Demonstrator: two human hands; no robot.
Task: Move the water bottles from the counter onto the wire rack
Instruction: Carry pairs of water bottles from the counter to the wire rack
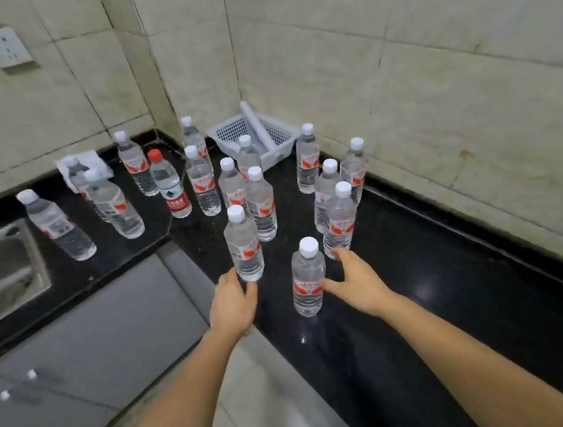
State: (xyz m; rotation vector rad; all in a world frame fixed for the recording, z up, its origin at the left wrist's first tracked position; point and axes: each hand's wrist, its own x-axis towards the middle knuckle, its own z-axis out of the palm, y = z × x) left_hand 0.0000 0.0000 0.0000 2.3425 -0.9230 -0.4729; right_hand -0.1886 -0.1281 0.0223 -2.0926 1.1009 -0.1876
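The head view looks down at a black counter that wraps an inside corner of tiled wall. A crowd of clear water bottles stands on it, all upright with caps up, long axes vertical; the wide lens makes the outer ones appear to lean outward. Most have white caps and a white label with a red wing-like mark and red script too blurred to read. One bottle, the red-cap bottle, differs: its red label carries white Chinese characters I cannot make out, with a small dark green emblem above.

The left hand is at the base of the left bottle, thumb and fingers spread on either side of its bottom and touching it, not yet closed round it. The right hand is open, thumb touching the label of the near bottle and fingers reaching behind toward the bottle beyond; it clamps nothing. Both bottles stand near the counter's front edge.

A white basket with perforated sides sits in the corner, a pale tube lying across it. A steel sink is set into the counter at left, and a socket is on the wall above. A crumpled white cloth or paper lies behind the far-left bottles.
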